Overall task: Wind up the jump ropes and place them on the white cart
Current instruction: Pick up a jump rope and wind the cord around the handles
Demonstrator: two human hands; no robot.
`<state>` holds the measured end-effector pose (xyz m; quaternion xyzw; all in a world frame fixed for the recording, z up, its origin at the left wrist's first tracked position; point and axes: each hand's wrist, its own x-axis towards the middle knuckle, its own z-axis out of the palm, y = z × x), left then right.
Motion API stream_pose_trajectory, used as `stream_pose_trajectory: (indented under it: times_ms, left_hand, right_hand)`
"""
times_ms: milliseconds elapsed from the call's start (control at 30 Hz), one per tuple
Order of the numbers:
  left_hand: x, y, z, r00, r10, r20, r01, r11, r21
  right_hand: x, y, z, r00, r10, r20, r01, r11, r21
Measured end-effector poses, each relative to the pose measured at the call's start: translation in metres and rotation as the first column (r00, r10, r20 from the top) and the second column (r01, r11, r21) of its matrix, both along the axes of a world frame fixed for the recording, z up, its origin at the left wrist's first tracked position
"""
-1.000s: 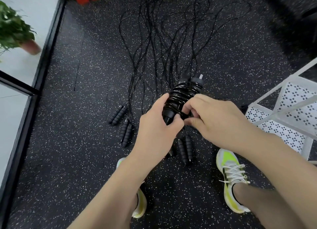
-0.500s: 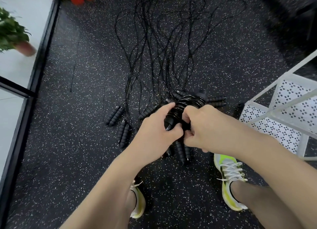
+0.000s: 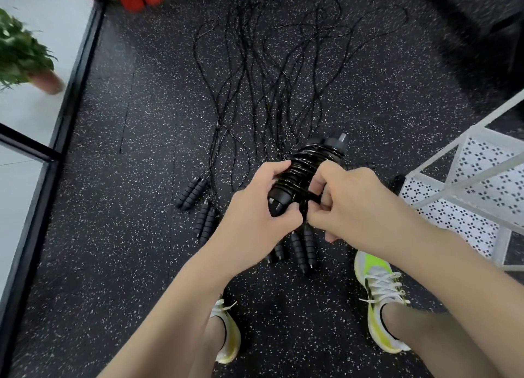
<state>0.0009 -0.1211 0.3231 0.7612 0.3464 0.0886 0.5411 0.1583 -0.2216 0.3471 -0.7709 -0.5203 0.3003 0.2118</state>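
step: tucking cord end | left hand (image 3: 256, 219) grips wound rope (image 3: 304, 173), held above floor | right hand (image 3: 354, 204) pinches its cord | next: set it on cart (image 3: 465, 196), likely

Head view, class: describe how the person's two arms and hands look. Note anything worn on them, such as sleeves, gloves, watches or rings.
Both forearms are bare right to the bottom edge of the picture; no sleeve shows. The left hand and the right hand wear no gloves. No watch, bracelet or band shows at either wrist, and no ring can be seen on the fingers that show.
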Motion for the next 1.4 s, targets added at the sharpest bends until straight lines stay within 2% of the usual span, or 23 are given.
stream_pose_trajectory:
  times_ms: [133, 233, 333, 500, 633, 867, 1000, 1200, 1400]
  left_hand:
    - [0.002, -0.003, -0.001, 0.996, -0.008, 0.086, 0.024, 0.981, -0.192]
    - [0.003, -0.005, -0.003, 0.995, 0.028, 0.098, -0.013, 0.988, -0.155]
    - [0.006, -0.007, -0.008, 0.991, 0.075, 0.108, -0.054, 0.982, -0.184]
    - [0.01, -0.009, -0.012, 0.972, 0.141, 0.187, -0.083, 0.954, -0.288]
    - [0.013, -0.004, -0.012, 0.955, 0.221, 0.199, -0.147, 0.932, -0.33]
    - [0.005, -0.001, -0.005, 0.973, 0.124, 0.196, -0.055, 0.943, -0.327]
    - [0.002, 0.004, -0.001, 0.987, 0.056, 0.152, -0.007, 0.953, -0.304]
    - [-0.002, 0.006, 0.0, 0.995, -0.032, 0.1, 0.052, 0.978, -0.204]
    - [0.0, 0.004, -0.002, 0.997, -0.016, 0.07, 0.031, 0.976, -0.214]
  right_hand:
    - [0.004, 0.0, -0.002, 0.989, -0.078, -0.124, 0.084, 0.995, 0.048]
    - [0.007, 0.0, -0.003, 0.989, -0.045, -0.144, 0.057, 0.995, 0.082]
    - [0.009, 0.0, -0.002, 0.987, -0.031, -0.159, 0.05, 0.992, 0.116]
    - [0.007, -0.002, -0.008, 1.0, 0.003, -0.03, 0.003, 0.977, 0.214]
    - [0.004, -0.003, -0.011, 0.997, 0.077, -0.021, -0.069, 0.966, 0.248]
    - [0.02, -0.006, -0.008, 0.991, 0.119, 0.063, -0.134, 0.911, 0.391]
    - [0.024, -0.004, -0.01, 0.988, 0.146, 0.047, -0.152, 0.908, 0.391]
    - [0.027, -0.009, -0.004, 0.971, 0.019, -0.237, 0.043, 0.967, 0.252]
    - [0.023, -0.005, 0.0, 0.957, -0.062, -0.282, 0.105, 0.985, 0.14]
